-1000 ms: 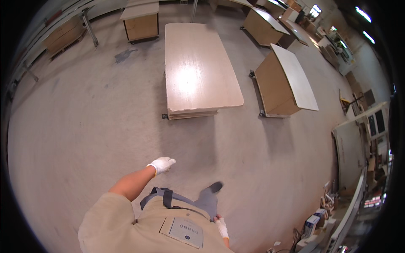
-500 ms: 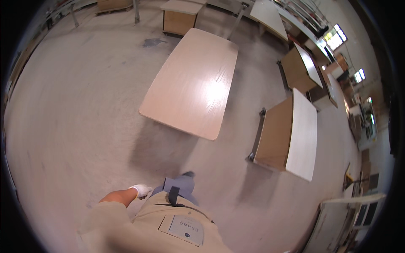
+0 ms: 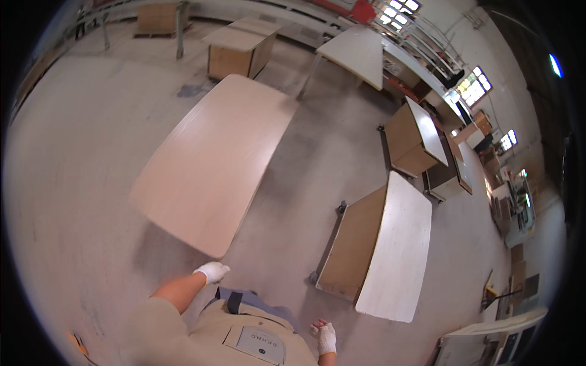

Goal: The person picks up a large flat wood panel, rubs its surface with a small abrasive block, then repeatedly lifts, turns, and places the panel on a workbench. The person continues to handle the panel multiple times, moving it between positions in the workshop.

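Grey concrete floor [image 3: 293, 207] under everything. Largest on it: long pale pinkish-beige counter [image 3: 213, 165] with rounded corners and a smooth top, ahead-left, running away at a slant, near corner just ahead of the left hand. Then a white-topped counter [image 3: 397, 250] with tan wooden side, ahead-right. Beyond that, a smaller tan wooden cabinet [image 3: 406, 143] with a pale glossy top.

Beige short-sleeved shirt [image 3: 256, 326] at bottom. Left arm: elbow bent, bare forearm [image 3: 182, 289] angled up and right, fist end forward. Right forearm mostly cut off by the lower edge, hand pointing up.

Left hand [image 3: 212, 272], white knit glove: fingers bunched; can't tell how far closed. Contact with the pale counter unclear. Right hand [image 3: 325, 337], white glove, fingertips bare: fingers bent, can't tell if open or closed; well apart from both counters.
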The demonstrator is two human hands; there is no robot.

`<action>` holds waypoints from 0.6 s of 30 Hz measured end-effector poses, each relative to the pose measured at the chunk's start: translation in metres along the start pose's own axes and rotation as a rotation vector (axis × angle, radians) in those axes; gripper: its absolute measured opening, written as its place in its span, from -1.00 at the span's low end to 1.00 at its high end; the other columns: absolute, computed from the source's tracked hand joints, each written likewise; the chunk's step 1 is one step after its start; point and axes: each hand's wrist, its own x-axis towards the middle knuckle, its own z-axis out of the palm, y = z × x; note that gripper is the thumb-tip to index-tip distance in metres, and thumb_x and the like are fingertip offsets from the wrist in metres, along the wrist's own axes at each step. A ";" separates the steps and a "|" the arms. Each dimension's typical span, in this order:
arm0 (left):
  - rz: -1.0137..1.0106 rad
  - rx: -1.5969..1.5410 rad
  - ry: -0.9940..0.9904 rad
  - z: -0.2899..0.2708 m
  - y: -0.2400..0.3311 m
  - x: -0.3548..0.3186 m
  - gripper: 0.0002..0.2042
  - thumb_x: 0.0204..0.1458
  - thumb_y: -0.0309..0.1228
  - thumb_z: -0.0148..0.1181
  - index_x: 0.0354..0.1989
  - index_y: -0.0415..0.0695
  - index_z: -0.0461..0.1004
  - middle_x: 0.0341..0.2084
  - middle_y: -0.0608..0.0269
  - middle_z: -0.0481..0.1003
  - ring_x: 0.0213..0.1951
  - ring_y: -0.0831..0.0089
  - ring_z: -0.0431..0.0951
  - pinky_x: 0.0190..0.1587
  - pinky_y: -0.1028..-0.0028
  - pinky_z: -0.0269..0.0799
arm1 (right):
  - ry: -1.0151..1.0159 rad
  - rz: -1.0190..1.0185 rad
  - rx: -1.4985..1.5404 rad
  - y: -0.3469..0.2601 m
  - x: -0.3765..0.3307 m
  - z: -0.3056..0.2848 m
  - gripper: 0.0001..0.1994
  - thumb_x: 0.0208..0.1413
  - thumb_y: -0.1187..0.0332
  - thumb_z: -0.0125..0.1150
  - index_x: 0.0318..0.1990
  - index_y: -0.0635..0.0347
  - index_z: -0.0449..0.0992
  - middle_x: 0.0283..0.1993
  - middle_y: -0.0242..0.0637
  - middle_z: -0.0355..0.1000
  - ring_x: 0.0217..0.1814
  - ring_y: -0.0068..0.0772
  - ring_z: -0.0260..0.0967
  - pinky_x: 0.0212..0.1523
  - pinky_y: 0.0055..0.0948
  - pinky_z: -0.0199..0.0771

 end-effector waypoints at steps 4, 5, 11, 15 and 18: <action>0.041 -0.001 -0.034 -0.007 0.077 0.022 -0.52 0.36 -0.06 -0.04 -0.12 -0.34 0.54 -0.30 0.00 0.64 -0.31 0.20 0.68 -0.18 0.21 0.59 | -0.133 -0.009 -0.331 -0.028 0.056 -0.016 -0.62 0.34 0.29 -0.05 0.18 0.33 0.43 -0.01 0.04 0.57 0.04 0.02 0.58 0.05 -0.11 0.60; 0.089 -0.087 -0.046 0.000 0.098 0.039 -0.54 0.36 -0.08 -0.05 -0.12 -0.33 0.53 -0.29 0.00 0.63 -0.31 0.20 0.68 -0.18 0.22 0.60 | -0.178 -0.053 -0.579 0.003 0.097 -0.043 -0.62 0.29 0.23 0.07 0.17 0.22 0.43 0.08 0.01 0.50 0.07 0.02 0.52 0.05 -0.09 0.59; 0.445 0.731 0.287 -0.040 0.115 0.099 -0.70 0.21 -0.16 0.16 -0.26 -0.19 0.57 -0.42 0.21 0.60 -0.29 0.18 0.67 -0.18 0.20 0.62 | -0.440 -0.498 -1.235 -0.154 0.137 0.024 -0.65 0.34 0.18 -0.05 -0.01 0.26 0.52 0.01 0.07 0.58 0.09 0.15 0.53 0.14 -0.09 0.50; 0.798 -0.520 0.724 -0.143 0.417 -0.062 -0.64 0.40 -0.26 0.09 0.24 -0.19 0.48 0.03 0.17 0.57 0.15 0.29 0.52 0.24 0.26 0.39 | -0.295 -0.349 -1.029 -0.270 0.168 0.035 -0.70 0.28 0.19 0.02 -0.10 0.26 0.51 -0.01 0.17 0.57 0.11 0.28 0.50 0.15 0.01 0.45; 1.632 0.033 1.237 -0.196 0.553 -0.202 -0.44 0.28 -0.20 0.22 0.35 -0.28 0.37 0.22 -0.02 0.49 0.30 0.20 0.44 0.38 0.22 0.27 | -0.372 -0.356 -1.141 -0.378 0.195 0.066 -0.64 0.28 0.18 0.02 0.03 0.24 0.52 0.07 0.21 0.55 0.20 0.24 0.48 0.23 -0.05 0.43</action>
